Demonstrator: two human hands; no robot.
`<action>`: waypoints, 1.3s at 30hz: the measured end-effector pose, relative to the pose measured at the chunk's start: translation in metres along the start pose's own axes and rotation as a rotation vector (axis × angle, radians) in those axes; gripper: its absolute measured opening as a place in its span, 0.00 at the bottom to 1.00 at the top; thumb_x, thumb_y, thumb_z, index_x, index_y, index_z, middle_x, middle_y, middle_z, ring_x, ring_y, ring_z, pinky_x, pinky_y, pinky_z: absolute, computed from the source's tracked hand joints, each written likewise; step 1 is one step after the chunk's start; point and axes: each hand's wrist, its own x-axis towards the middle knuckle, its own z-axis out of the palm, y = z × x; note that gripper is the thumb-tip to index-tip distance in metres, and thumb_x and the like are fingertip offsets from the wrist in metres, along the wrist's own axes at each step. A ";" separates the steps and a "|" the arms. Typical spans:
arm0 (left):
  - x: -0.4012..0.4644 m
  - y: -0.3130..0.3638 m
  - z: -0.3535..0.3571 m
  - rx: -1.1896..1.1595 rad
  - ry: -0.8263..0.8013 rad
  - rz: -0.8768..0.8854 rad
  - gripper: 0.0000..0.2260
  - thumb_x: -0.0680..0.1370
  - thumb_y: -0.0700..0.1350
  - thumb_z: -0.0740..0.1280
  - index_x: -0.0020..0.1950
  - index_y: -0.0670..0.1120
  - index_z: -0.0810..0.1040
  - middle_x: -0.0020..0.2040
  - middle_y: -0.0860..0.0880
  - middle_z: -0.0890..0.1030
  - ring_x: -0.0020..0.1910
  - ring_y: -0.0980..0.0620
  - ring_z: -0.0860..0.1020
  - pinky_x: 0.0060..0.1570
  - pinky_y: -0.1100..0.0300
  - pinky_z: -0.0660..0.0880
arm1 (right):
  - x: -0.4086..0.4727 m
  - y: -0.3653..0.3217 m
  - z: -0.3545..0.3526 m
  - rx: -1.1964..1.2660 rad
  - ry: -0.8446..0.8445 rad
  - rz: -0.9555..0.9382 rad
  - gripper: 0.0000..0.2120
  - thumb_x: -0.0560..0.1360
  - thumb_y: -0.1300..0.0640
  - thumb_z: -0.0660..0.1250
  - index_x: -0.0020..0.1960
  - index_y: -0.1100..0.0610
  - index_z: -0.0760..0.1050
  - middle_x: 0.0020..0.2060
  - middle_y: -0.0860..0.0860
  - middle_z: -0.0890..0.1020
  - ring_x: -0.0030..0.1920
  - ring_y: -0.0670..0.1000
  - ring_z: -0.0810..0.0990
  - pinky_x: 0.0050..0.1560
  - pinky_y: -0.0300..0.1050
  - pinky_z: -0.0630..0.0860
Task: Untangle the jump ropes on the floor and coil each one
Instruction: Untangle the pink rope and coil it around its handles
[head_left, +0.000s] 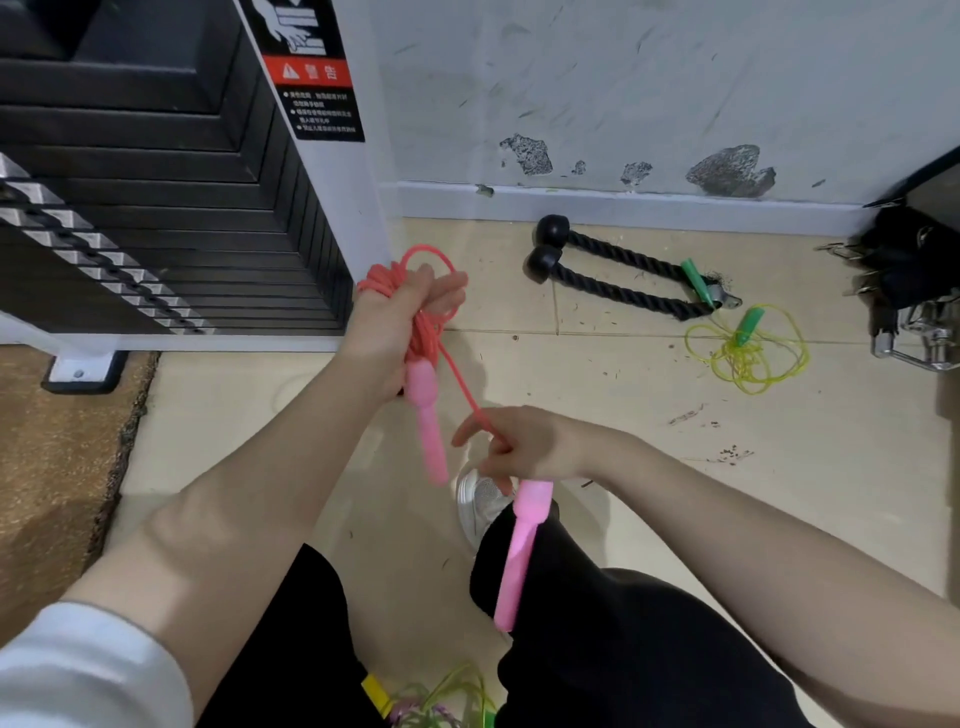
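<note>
left hand clenched round bundled pink rope, one handle dangling | right hand pinching last taut strand, other handle hanging below | pink coil nearly done | yellow-green rope on floor apparently still tangled, uncoiled

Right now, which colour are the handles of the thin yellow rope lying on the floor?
Green handles, head view.

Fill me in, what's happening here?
A person is coiling the pink rope. The left hand grips the bundled loops, with one handle hanging below it. The right hand pinches the cord near the other handle, which also hangs. The cord runs between the hands. The yellow-green rope lies loosely on the floor by a black rope attachment, untouched.
</note>
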 end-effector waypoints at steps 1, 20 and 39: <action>-0.001 -0.005 -0.002 0.134 0.003 0.024 0.08 0.81 0.39 0.59 0.46 0.38 0.75 0.39 0.49 0.84 0.34 0.60 0.82 0.38 0.68 0.76 | -0.002 -0.004 -0.003 -0.050 0.009 -0.019 0.15 0.76 0.60 0.62 0.62 0.53 0.71 0.31 0.43 0.77 0.37 0.42 0.75 0.39 0.31 0.69; -0.020 0.002 -0.007 0.229 -0.821 -0.316 0.31 0.64 0.74 0.62 0.30 0.45 0.77 0.15 0.50 0.67 0.16 0.52 0.68 0.38 0.55 0.67 | -0.010 -0.015 -0.057 0.413 0.326 -0.291 0.20 0.72 0.54 0.70 0.63 0.49 0.71 0.48 0.42 0.80 0.46 0.37 0.78 0.50 0.33 0.73; -0.036 -0.006 0.012 0.178 -0.458 -0.249 0.07 0.73 0.38 0.69 0.50 0.44 0.79 0.45 0.46 0.83 0.45 0.49 0.82 0.51 0.55 0.79 | -0.003 0.006 -0.051 0.733 0.432 -0.145 0.16 0.77 0.54 0.64 0.56 0.68 0.75 0.40 0.56 0.81 0.37 0.49 0.78 0.41 0.40 0.76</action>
